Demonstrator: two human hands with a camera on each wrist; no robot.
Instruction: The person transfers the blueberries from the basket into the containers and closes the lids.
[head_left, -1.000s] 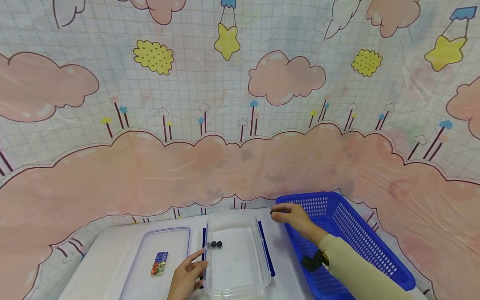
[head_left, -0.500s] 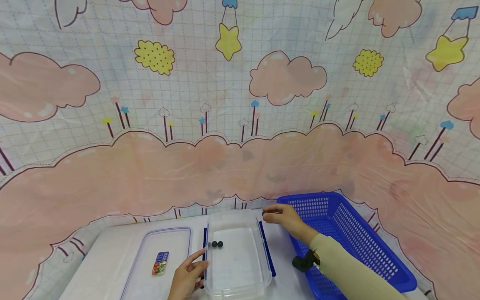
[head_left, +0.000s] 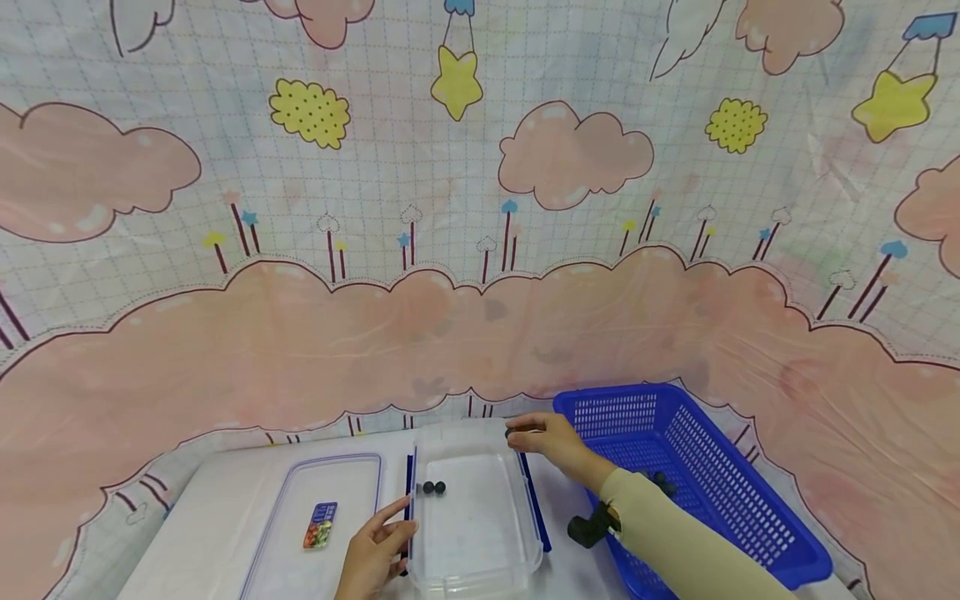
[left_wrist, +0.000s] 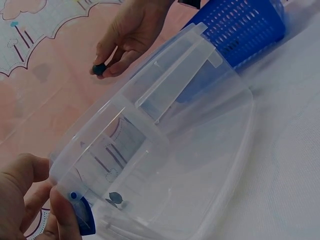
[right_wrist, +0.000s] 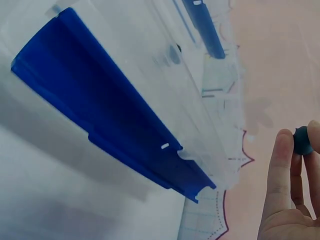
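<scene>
My right hand pinches a small dark blue-green ball between thumb and fingertips, at the far right corner of a clear plastic box. In the right wrist view a small nub shows on the ball. Two dark balls sit side by side in the box near its left wall. With thumb and fingers, my left hand holds the box's left rim, beside a blue latch. Another blue latch hangs out along the right side.
To the right stands a blue perforated basket with several dark balls in it, partly hidden by the right sleeve. A clear lid with a colourful label lies on the white table at left. A patterned cloth rises behind.
My right hand has moved left with the ball, from the basket's rim to the box's far right corner. Dark balls in the basket have come into view. My left hand stays put.
</scene>
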